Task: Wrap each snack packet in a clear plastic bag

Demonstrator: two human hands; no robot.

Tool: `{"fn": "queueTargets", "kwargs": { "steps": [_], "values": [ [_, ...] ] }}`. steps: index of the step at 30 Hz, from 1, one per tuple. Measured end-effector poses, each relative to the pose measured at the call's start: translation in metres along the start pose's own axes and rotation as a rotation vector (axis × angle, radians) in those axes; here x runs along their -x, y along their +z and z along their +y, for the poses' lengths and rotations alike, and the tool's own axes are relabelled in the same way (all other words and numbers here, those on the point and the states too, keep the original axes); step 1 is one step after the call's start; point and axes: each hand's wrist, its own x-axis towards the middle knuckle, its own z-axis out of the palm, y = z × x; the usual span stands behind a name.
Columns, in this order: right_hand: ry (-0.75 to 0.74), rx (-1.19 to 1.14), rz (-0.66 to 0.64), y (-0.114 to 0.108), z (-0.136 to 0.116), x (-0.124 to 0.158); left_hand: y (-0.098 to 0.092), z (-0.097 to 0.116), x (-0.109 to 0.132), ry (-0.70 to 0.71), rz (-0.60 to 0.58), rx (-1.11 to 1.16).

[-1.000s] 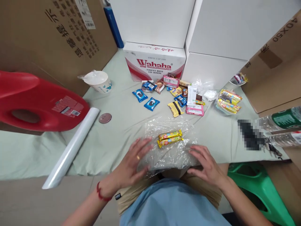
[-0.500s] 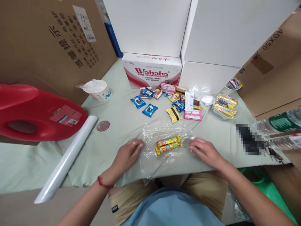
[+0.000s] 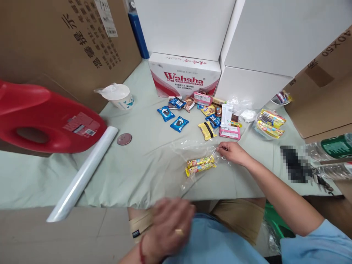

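Observation:
Two yellow-wrapped snack sticks lie side by side on the table, with a clear plastic bag around or over them; which one I cannot tell. My right hand pinches the bag's upper right edge, just beyond the right ends of the sticks. Close to my body, in front of the table edge, my left hand is smeared by motion, so its fingers cannot be made out. A ring and a red bracelet show on it.
Behind the sticks lie several wrapped snacks, in front of a Wahaha carton. A paper cup, a red jug, a white roll and a round disc occupy the left. Bottles and a snack-filled bowl stand right.
My left hand has left the bag's left side and come back towards my body. My right hand has moved slightly up and now pulls the bag's edge up; the bag looks drawn in.

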Motion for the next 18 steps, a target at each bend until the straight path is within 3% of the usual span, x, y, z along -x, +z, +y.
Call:
{"fn": "queueTargets", "kwargs": {
  "steps": [1, 2, 5, 8, 12, 14, 18],
  "values": [
    [-0.001, 0.014, -0.012, 0.000, -0.002, -0.003, 0.017, 0.012, -0.004, 0.166, 0.006, -0.041],
    [-0.003, 0.027, -0.026, 0.000, -0.004, -0.006, 0.032, 0.018, -0.012, 0.231, 0.033, -0.092],
    [-0.006, 0.047, -0.054, 0.000, -0.004, -0.011, 0.056, 0.009, -0.047, 0.034, 0.087, -0.215],
    [0.010, 0.041, -0.060, -0.004, 0.002, -0.013, 0.048, -0.025, -0.069, -0.243, 0.078, -0.236],
    [0.033, 0.030, -0.080, -0.003, 0.011, -0.011, 0.028, -0.066, -0.071, -0.470, 0.082, -0.090],
    [0.040, 0.036, -0.082, 0.001, 0.014, -0.011, 0.024, -0.078, -0.072, -0.460, 0.051, 0.001],
    [0.029, 0.045, -0.103, 0.007, 0.015, -0.012, 0.021, -0.092, -0.091, -0.251, -0.139, 0.050]
  ]
}}
